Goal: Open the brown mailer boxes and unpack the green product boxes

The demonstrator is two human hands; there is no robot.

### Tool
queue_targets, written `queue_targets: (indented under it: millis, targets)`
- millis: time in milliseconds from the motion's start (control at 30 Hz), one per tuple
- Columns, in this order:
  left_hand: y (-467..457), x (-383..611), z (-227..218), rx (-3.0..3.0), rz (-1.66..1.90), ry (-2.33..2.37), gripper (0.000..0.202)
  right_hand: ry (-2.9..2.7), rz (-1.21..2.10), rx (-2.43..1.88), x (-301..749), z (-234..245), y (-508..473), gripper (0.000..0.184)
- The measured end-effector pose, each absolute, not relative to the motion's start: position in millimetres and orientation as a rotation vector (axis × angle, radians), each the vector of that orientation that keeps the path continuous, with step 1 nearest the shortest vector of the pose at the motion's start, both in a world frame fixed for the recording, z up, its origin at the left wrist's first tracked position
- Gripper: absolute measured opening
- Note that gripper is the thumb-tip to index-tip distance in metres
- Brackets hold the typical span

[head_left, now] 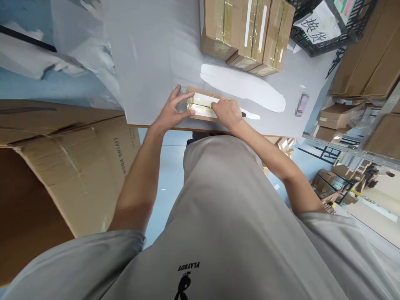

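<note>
A small cardboard box (203, 116) lies near the front edge of the table, with a white label and shiny clear tape on top. My left hand (170, 109) steadies its left end, thumb and index finger spread over the top and the other fingers behind. My right hand (229, 112) is closed over the box's right part. From its fist shows a yellow-green tip on the left and a black end (243, 114) on the right, apparently a box cutter, mostly hidden. A thin dark line runs along the box's middle up to the fingertips.
Behind the small box lies a long white sheet (242, 85). Taped cartons (246, 37) stand at the back, beside a black crate (353, 31) with a handwritten paper. A large open carton (90, 166) is left of the table; shelves with boxes (336, 114) are right.
</note>
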State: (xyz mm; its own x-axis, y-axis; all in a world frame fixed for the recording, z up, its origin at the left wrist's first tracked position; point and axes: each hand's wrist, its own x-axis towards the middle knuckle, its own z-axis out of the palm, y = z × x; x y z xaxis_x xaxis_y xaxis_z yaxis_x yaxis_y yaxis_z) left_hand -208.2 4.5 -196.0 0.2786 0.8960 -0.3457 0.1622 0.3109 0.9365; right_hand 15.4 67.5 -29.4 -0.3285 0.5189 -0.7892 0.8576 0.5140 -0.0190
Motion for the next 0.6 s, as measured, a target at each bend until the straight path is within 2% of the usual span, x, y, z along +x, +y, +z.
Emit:
queue_targets:
  millis: [200,433,600]
  targets:
    - [5.9,-200.1,-171.1,1.131,0.646,1.319,0.099,1.849,-0.518,1.286,96.3,-2.8,55.3,0.046]
    - [1.1,-195.6,-180.0,0.989,0.543,1.536,0.104,1.965,-0.636,1.304,133.5,-17.1,47.4,0.048]
    - [4.8,-186.6,-174.5,0.929,0.525,1.654,0.079,2.035,-0.761,1.297,152.9,-36.5,49.5,0.052]
